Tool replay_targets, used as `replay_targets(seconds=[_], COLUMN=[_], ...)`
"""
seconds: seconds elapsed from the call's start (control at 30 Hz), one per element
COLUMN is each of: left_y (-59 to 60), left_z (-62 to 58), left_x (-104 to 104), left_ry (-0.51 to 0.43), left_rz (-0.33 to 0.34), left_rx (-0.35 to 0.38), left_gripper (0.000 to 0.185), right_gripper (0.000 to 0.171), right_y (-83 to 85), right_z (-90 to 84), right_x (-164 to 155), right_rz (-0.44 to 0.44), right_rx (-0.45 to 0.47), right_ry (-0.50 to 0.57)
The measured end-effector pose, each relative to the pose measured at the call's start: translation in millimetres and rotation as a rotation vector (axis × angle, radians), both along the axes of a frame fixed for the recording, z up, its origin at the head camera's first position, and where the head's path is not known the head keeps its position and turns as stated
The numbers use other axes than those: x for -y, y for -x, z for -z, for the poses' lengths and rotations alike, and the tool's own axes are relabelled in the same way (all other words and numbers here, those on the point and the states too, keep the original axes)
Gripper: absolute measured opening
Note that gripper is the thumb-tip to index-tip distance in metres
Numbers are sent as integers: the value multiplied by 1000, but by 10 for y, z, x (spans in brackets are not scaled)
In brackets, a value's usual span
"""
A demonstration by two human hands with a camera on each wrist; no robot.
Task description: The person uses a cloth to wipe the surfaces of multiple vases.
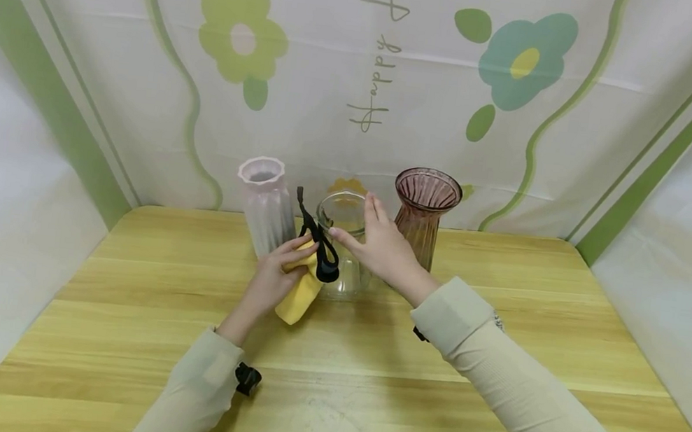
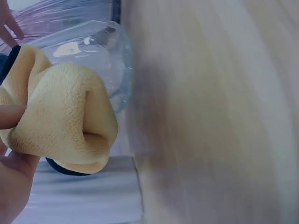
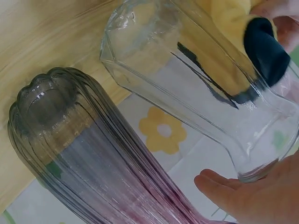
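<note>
Seen from above, three vases on a wooden table. Clear glass vase standing between a frosted pink vase and a ribbed purple vase. Left hand just left of the clear vase, gripping a yellow cloth and black looped tool. Right hand, fingers straight, resting against the clear vase's rim.
</note>
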State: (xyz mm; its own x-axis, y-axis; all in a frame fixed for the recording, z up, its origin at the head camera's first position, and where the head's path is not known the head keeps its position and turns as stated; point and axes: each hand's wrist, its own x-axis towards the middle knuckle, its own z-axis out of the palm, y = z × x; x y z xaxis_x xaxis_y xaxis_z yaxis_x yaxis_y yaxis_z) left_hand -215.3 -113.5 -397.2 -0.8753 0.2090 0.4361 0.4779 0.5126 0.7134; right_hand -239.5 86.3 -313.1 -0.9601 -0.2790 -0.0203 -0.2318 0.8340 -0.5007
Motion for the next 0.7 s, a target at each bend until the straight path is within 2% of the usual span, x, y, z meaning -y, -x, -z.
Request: replay_targets(seconds=[0.23, 0.43, 0.7], left_y=[-16, -12, -21], left_z=[151, 187, 218], left_x=[101, 132, 141], left_ry=[94, 132, 157], left_rz=[25, 30, 22], left_rx=[69, 78, 66], left_gripper=[42, 43, 45], right_gripper=[99, 100, 95], right_y=[-6, -10, 97], right_z=[0, -47, -71], right_x=[7, -10, -161], right_rz=[2, -7, -115], right_rx=[2, 1, -23], right_ry=[10, -27, -49])
